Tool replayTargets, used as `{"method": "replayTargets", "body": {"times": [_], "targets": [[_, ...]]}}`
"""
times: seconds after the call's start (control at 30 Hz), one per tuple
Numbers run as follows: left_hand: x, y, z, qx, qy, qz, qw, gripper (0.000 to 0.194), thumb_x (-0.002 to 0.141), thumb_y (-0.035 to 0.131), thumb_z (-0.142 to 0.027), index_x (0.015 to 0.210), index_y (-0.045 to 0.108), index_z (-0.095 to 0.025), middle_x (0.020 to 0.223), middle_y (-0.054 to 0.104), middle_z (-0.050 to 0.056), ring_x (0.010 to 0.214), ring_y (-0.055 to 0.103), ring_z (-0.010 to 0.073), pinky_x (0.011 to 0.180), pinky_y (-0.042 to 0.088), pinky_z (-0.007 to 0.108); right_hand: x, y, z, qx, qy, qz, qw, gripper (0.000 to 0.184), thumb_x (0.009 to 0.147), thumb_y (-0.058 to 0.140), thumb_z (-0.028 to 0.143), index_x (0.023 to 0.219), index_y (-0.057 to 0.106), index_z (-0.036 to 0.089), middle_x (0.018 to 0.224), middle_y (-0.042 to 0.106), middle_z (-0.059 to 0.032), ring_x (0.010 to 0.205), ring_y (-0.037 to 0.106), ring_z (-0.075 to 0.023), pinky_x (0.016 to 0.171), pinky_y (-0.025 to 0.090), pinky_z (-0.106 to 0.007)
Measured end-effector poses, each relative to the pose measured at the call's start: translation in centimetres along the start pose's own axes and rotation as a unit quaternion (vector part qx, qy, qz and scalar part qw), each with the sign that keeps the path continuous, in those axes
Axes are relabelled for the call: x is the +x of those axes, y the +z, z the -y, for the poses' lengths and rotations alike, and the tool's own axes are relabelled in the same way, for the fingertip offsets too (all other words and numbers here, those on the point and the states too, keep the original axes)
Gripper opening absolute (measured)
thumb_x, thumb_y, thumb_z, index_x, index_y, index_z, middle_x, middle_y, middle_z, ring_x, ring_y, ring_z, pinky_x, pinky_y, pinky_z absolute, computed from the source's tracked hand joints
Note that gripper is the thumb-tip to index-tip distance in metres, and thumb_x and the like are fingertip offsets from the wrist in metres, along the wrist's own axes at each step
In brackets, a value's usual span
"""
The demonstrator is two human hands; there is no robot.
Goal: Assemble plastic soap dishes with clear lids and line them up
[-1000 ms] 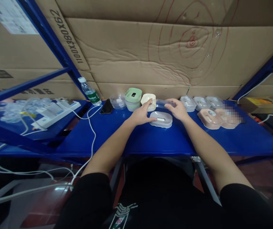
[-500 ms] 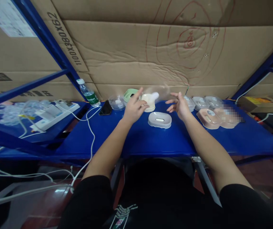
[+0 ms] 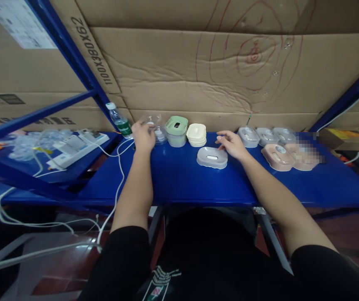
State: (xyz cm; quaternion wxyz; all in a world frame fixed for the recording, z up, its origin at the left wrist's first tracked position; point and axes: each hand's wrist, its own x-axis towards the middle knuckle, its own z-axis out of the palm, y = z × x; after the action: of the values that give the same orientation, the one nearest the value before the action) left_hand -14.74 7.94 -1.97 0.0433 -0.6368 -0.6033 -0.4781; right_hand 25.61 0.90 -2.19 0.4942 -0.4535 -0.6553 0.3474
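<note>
Two stacks, green containers and cream trays, are standing at the worktop's back edge between the left hand and right hand. The left is pinching a tilted clear cover near the back-left corner, beside a bottle; the right, half open, seemingly holding nothing, is hovering by the grey box.

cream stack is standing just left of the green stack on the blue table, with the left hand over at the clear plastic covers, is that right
Not quite: the head view shows the cream stack just right of the green stack. Both stand on the blue table, and the left hand is at the clear plastic covers.
</note>
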Motion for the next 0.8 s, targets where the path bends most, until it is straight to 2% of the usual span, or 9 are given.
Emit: {"method": "replayTargets", "body": {"times": [0.13,0.3,0.43,0.53,0.63,0.73,0.8], "targets": [[-0.3,0.9,-0.1,0.038,0.004,0.048,0.998,0.035,0.081,0.062,-0.015,0.111,0.078,-0.02,0.147,0.061,0.016,0.146,0.05,0.0401,0.129,0.034,0.062,0.0,0.0,0.1,-0.008,-0.004,-0.002,1.0,0.061,0.081,0.078,0.075,0.113,0.072,0.024,0.084,0.078,-0.003,0.063,0.071,-0.0192,0.067,0.061,-0.037],[-0.2,1.1,-0.1,0.059,0.02,0.069,0.996,0.05,0.078,0.062,-0.02,0.124,0.079,-0.017,0.156,0.058,0.02,0.151,0.048,0.0421,0.13,0.032,0.062,0.0,0.0,-0.1,-0.033,-0.017,0.002,0.999,0.057,0.085,0.075,0.071,0.114,0.073,0.023,0.089,0.08,-0.0052,0.066,0.074,-0.0212,0.07,0.061,-0.039],[-0.5,1.3,-0.1,0.056,0.02,0.071,0.996,0.052,0.079,0.062,-0.024,0.128,0.078,-0.017,0.156,0.06,0.019,0.149,0.05,0.0416,0.127,0.036,0.062,-0.1,-0.3,-0.2,-0.105,-0.044,0.013,0.993,0.056,0.091,0.071,0.065,0.124,0.074,0.021,0.093,0.081,-0.0074,0.077,0.078,-0.0254,0.083,0.063,-0.046],[-0.7,1.5,-0.3,0.054,0.007,0.074,0.996,0.057,0.08,0.062,-0.026,0.135,0.074,-0.018,0.154,0.063,0.018,0.146,0.052,0.0414,0.125,0.038,0.061,-0.4,-0.8,0.0,-0.213,-0.091,0.082,0.969,0.063,0.088,0.077,0.063,0.135,0.074,0.021,0.117,0.082,-0.0135,0.109,0.078,-0.0346,0.103,0.059,-0.056],[-0.8,1.3,-0.7,0.06,-0.001,0.058,0.997,0.07,0.079,0.066,-0.025,0.149,0.064,-0.016,0.156,0.061,0.02,0.149,0.049,0.043,0.126,0.035,0.063,-0.7,-1.0,0.0,-0.298,-0.101,0.185,0.931,0.083,0.075,0.09,0.067,0.143,0.072,0.024,0.143,0.073,-0.0168,0.135,0.067,-0.0443,0.116,0.05,-0.064],[-0.7,0.7,-1.4,0.06,-0.004,-0.005,0.998,0.072,0.081,0.067,-0.024,0.152,0.059,-0.017,0.156,0.06,0.019,0.149,0.048,0.0423,0.128,0.033,0.062,-1.0,-0.9,-0.2,-0.32,-0.081,0.245,0.912,0.103,0.062,0.097,0.069,0.151,0.067,0.028,0.149,0.069,-0.0154,0.14,0.063,-0.0469,0.118,0.049,-0.067],[-0.7,0.3,-2.2,0.052,0.002,-0.051,0.997,0.065,0.085,0.064,-0.024,0.149,0.059,-0.018,0.154,0.061,0.018,0.148,0.049,0.0405,0.127,0.034,0.061,-1.1,-0.8,-0.3,-0.312,-0.085,0.259,0.91,0.107,0.061,0.099,0.065,0.155,0.065,0.027,0.149,0.069,-0.0149,0.139,0.064,-0.045,0.119,0.05,-0.064]]}}
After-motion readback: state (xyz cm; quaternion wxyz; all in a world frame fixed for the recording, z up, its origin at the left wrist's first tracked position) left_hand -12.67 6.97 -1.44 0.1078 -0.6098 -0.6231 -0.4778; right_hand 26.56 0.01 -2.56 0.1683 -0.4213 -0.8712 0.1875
